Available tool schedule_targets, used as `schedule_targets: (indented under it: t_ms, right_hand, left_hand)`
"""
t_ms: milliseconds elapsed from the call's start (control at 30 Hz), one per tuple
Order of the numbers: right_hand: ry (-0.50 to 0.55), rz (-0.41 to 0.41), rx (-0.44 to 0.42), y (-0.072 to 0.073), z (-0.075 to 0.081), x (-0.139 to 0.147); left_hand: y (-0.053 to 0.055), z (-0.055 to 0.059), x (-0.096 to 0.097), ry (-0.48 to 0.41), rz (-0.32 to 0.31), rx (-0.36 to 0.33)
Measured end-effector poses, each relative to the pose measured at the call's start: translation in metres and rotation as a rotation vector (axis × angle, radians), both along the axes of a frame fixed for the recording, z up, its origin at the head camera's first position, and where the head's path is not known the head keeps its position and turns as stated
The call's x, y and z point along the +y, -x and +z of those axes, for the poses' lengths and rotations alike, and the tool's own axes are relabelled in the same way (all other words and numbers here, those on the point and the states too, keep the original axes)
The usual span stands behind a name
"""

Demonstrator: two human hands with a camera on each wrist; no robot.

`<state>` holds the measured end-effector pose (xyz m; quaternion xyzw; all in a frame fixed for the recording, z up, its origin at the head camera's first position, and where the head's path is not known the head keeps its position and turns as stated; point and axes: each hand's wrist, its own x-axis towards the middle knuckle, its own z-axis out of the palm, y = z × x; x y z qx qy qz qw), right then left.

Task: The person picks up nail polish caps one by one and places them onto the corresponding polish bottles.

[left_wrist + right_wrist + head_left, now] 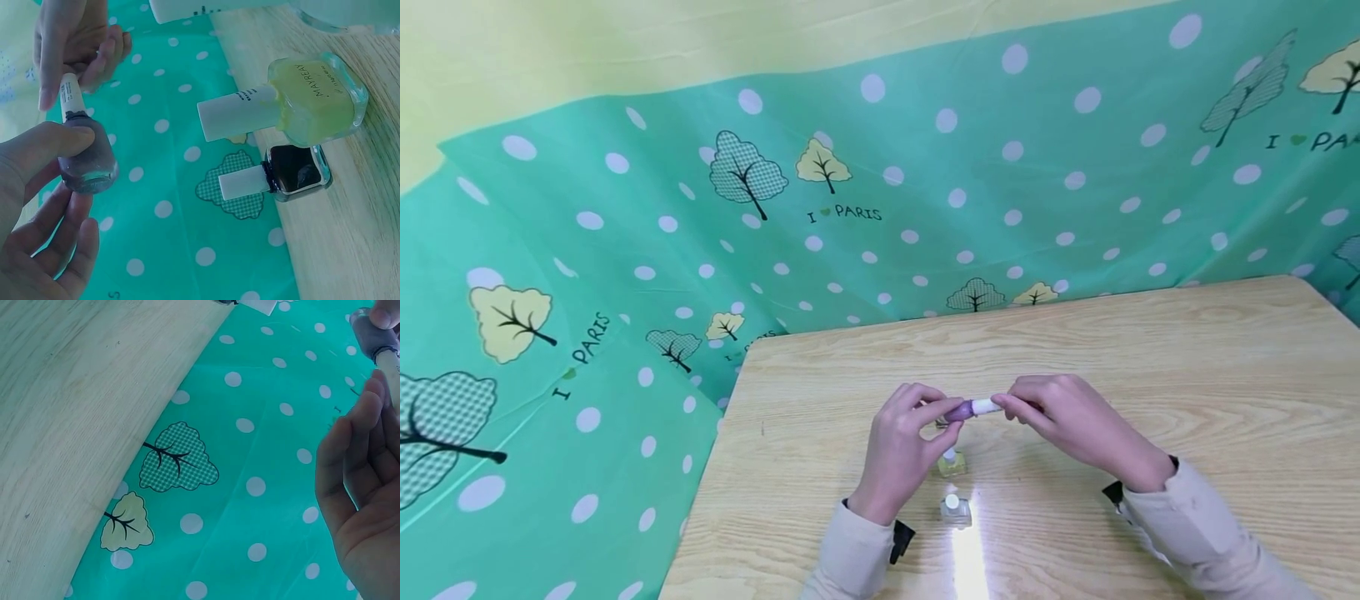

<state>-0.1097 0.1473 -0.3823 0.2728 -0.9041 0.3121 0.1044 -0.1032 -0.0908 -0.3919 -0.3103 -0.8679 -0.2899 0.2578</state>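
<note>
A purple nail polish bottle (pixel 958 412) with a white cap (pixel 986 406) is held sideways above the table. My left hand (pixel 897 454) pinches its glass body between thumb and fingers. At the other end, my right hand (pixel 1071 417) holds the white cap between thumb and fingers. In the left wrist view the cap sits on the bottle's neck, with the purple body (pixel 90 156) under my left thumb. Part of this bottle (pixel 374 331) also enters the right wrist view at its upper right corner.
A yellow nail polish bottle (pixel 952 467) and a clear one (pixel 956 512) stand on the wooden table (pixel 820 375) near my left hand. The left wrist view also shows a dark polish bottle (pixel 297 170) with a white cap. Behind hangs a green dotted curtain (pixel 925 208).
</note>
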Motion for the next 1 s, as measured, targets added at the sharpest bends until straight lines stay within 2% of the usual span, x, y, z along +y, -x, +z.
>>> schedule_targets:
  t_ms: [200,400,533,767,1000]
  right_hand:
    - [0.037,0.023,0.038,-0.003,-0.001,0.003]
    - [0.083,0.114,0.163,-0.003,-0.002,0.008]
    - [0.101,0.144,0.211,-0.002,-0.002,0.009]
    - [0.105,0.123,0.232,-0.002,-0.001,0.005]
    - [0.086,0.048,0.182,-0.004,0.0,-0.001]
  left_hand:
    - [0.0,-0.001,-0.002,-0.006,0.011,0.004]
    - [0.001,-0.002,-0.003,-0.012,0.011,-0.01]
    - [0.001,-0.001,-0.003,-0.015,0.004,-0.008]
    - [-0.001,0.002,-0.002,-0.02,-0.005,0.019]
    - [-0.004,0.004,0.0,-0.012,-0.002,0.018]
